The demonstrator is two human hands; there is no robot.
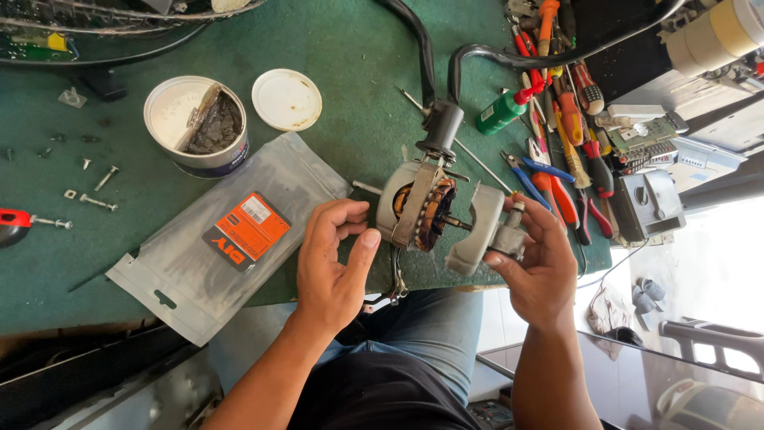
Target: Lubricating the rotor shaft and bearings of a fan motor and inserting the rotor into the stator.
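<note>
- Gripping a grey plastic housing piece (pixel 477 227), the right hand (pixel 537 267) has its fingers closed around the part's right end, thumb on the near side, just off the table's front edge.
- The left hand (pixel 334 259) is open, fingers loosely curled and apart, thumb tip just beside the grey motor body (pixel 398 209); whether it touches the casing I cannot tell.
- The motor sits between both hands, its copper windings (pixel 434 213) exposed and a short shaft pointing toward the housing piece; a dark cable (pixel 430 72) runs from its top away across the table.
- Left of the left hand, a silver pouch with an orange label (pixel 227 231) lies flat, one corner overhanging the front edge of the green mat (pixel 350 48).
- Beyond the pouch stand an open tin of dark grease (pixel 199 123) and its white lid (pixel 286 99), with bare mat between them and the motor.
- Loose screws (pixel 99 191) lie near the left edge.
- To the right, pliers, screwdrivers and a green bottle (pixel 501 111) crowd the mat right up to the right hand.
</note>
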